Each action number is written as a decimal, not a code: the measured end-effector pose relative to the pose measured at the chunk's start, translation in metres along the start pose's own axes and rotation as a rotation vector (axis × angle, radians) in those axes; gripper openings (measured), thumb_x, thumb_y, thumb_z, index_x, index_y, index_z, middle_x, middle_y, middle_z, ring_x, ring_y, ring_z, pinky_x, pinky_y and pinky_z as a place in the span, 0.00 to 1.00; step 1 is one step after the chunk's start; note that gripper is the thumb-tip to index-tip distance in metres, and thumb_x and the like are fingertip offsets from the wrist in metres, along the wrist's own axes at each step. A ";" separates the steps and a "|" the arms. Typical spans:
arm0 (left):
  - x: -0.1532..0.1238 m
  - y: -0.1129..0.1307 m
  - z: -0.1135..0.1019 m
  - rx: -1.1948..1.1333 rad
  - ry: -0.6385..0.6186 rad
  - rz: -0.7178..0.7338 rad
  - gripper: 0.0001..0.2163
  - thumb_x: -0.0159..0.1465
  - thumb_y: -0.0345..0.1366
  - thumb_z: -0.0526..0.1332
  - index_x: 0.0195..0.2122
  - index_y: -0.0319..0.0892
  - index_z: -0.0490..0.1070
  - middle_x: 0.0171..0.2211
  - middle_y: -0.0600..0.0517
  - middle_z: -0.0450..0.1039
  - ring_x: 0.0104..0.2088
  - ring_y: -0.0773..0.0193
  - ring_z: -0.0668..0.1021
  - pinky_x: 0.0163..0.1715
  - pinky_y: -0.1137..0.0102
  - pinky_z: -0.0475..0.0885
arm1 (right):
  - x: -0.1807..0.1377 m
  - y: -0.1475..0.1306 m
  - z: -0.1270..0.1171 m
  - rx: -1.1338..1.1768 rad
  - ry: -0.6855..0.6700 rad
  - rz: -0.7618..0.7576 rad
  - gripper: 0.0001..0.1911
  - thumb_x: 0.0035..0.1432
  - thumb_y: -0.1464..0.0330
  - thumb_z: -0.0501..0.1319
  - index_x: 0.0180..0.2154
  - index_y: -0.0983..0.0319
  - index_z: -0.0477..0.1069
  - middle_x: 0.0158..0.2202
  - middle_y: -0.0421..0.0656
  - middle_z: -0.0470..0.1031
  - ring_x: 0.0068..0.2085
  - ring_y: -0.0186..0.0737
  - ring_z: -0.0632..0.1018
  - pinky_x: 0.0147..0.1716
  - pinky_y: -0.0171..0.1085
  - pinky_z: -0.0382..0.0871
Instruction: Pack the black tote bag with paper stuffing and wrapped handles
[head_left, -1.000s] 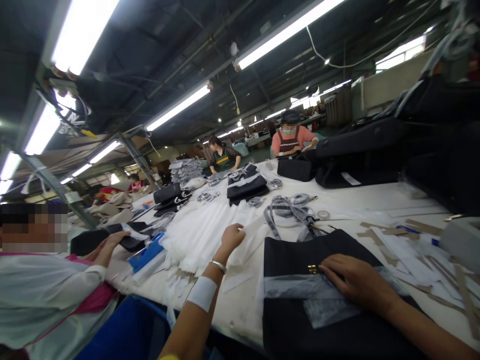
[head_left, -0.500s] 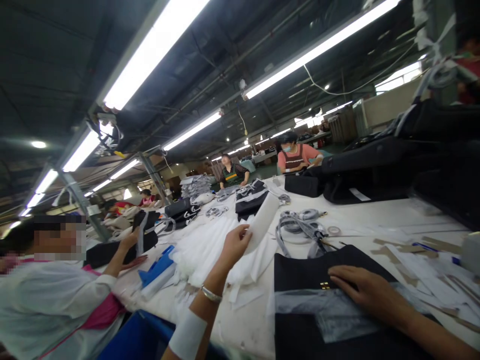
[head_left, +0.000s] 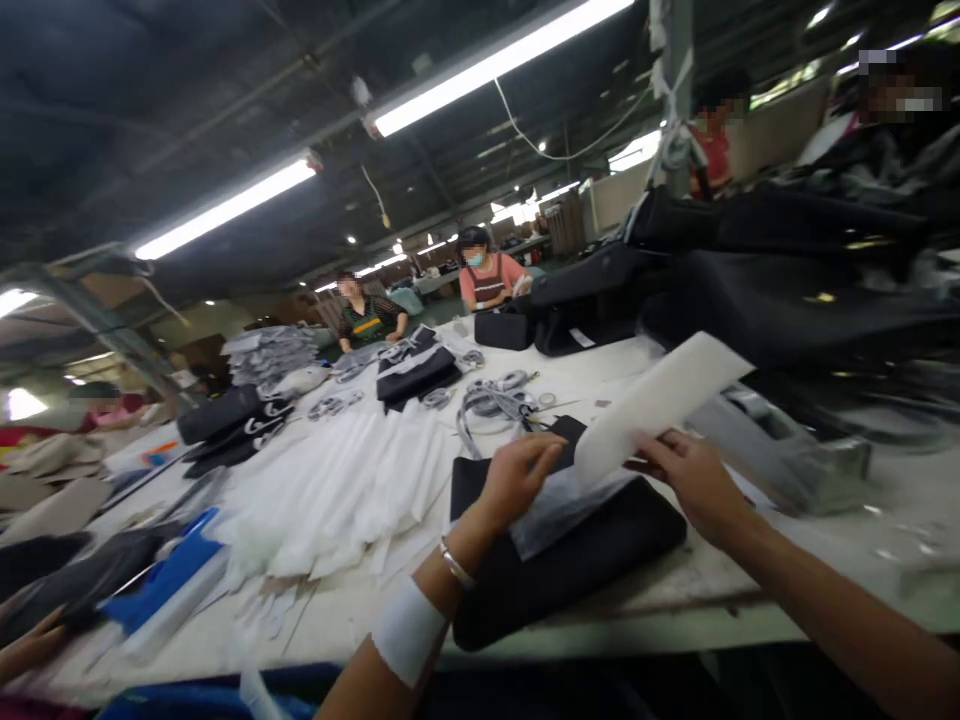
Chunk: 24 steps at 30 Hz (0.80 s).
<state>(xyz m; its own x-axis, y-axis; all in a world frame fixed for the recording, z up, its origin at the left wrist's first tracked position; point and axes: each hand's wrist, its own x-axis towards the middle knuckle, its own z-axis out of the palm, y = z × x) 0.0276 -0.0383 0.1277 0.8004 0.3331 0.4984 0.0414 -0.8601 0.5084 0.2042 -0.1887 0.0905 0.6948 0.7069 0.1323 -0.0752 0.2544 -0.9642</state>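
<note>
Head view — right grip point(head_left: 694, 485) pinches white strip point(head_left: 660, 405) over black bag point(head_left: 577, 575).

You are in a factory workshop, under a dark roof hung with long tube lights point(head_left: 502, 65). In front of you, a long white worktable point(head_left: 360, 612) carries goods in quantity: black bags point(head_left: 514, 600), coiled grey straps point(head_left: 491, 397), a heap of white sheets point(head_left: 337, 490) and a stack of grey packs point(head_left: 270, 352). Across it, co-workers in aprons point(head_left: 491, 285) sit or stand.
</note>
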 end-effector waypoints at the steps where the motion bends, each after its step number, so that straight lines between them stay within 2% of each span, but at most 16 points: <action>1: 0.010 -0.011 0.004 0.018 0.027 -0.089 0.15 0.71 0.40 0.52 0.49 0.43 0.75 0.48 0.48 0.78 0.49 0.61 0.78 0.53 0.67 0.71 | 0.003 -0.001 -0.016 0.025 0.096 -0.017 0.13 0.55 0.57 0.65 0.36 0.60 0.72 0.37 0.43 0.79 0.40 0.48 0.81 0.45 0.48 0.81; 2: 0.020 -0.021 0.010 0.051 0.022 -0.182 0.15 0.70 0.40 0.53 0.51 0.42 0.74 0.50 0.47 0.77 0.50 0.59 0.77 0.54 0.65 0.70 | 0.005 -0.002 -0.031 0.041 0.171 -0.036 0.13 0.56 0.57 0.64 0.36 0.59 0.71 0.37 0.43 0.79 0.40 0.47 0.81 0.44 0.47 0.81; 4: 0.041 -0.041 0.026 0.091 -0.064 -0.319 0.17 0.67 0.41 0.58 0.54 0.40 0.72 0.53 0.44 0.75 0.53 0.54 0.76 0.57 0.62 0.67 | 0.010 -0.002 -0.053 0.027 0.264 -0.070 0.12 0.58 0.56 0.63 0.37 0.57 0.69 0.37 0.43 0.78 0.39 0.46 0.80 0.40 0.46 0.82; 6: 0.061 -0.055 0.046 0.069 -0.146 -0.373 0.20 0.64 0.42 0.62 0.54 0.39 0.72 0.56 0.42 0.73 0.57 0.50 0.73 0.60 0.60 0.63 | 0.014 0.001 -0.065 -0.025 0.290 -0.078 0.13 0.58 0.54 0.62 0.38 0.56 0.69 0.37 0.43 0.76 0.37 0.44 0.80 0.36 0.45 0.83; 8: 0.077 -0.065 0.065 0.025 -0.147 -0.391 0.21 0.62 0.44 0.63 0.53 0.38 0.73 0.56 0.40 0.72 0.59 0.48 0.71 0.61 0.59 0.61 | 0.018 0.005 -0.068 -0.066 0.312 -0.068 0.13 0.58 0.56 0.62 0.39 0.57 0.69 0.36 0.43 0.76 0.35 0.43 0.80 0.33 0.43 0.83; 11: 0.092 -0.077 0.088 -0.047 -0.066 -0.430 0.22 0.59 0.44 0.65 0.51 0.38 0.74 0.55 0.38 0.73 0.58 0.46 0.71 0.61 0.57 0.61 | 0.025 0.008 -0.066 -0.093 0.328 -0.078 0.14 0.57 0.61 0.64 0.43 0.59 0.68 0.37 0.44 0.78 0.34 0.42 0.82 0.35 0.40 0.82; 14: 0.091 -0.088 0.101 -0.171 0.061 -0.454 0.22 0.57 0.43 0.67 0.50 0.38 0.75 0.53 0.39 0.74 0.57 0.46 0.72 0.59 0.57 0.62 | 0.036 0.008 -0.061 -0.137 0.344 -0.102 0.14 0.57 0.62 0.64 0.43 0.59 0.66 0.38 0.45 0.79 0.33 0.43 0.83 0.37 0.39 0.81; 20: 0.078 -0.103 0.105 -0.477 0.286 -0.465 0.26 0.61 0.52 0.61 0.54 0.39 0.72 0.46 0.44 0.77 0.47 0.56 0.77 0.50 0.63 0.69 | 0.069 0.021 -0.036 -0.083 0.356 -0.129 0.12 0.58 0.64 0.63 0.42 0.58 0.65 0.38 0.45 0.79 0.35 0.44 0.83 0.36 0.41 0.81; 24: 0.078 -0.102 0.104 -0.691 0.382 -0.450 0.23 0.57 0.49 0.66 0.49 0.39 0.75 0.40 0.48 0.76 0.43 0.60 0.76 0.49 0.65 0.67 | 0.091 0.031 -0.012 -0.130 0.290 -0.059 0.09 0.61 0.67 0.60 0.43 0.59 0.63 0.34 0.41 0.77 0.33 0.39 0.82 0.35 0.38 0.81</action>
<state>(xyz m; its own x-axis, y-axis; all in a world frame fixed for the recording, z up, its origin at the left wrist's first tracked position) 0.1480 0.0355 0.0421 0.5373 0.7929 0.2873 -0.1643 -0.2358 0.9578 0.2731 -0.1244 0.0700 0.8714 0.4715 0.1357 0.0504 0.1892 -0.9806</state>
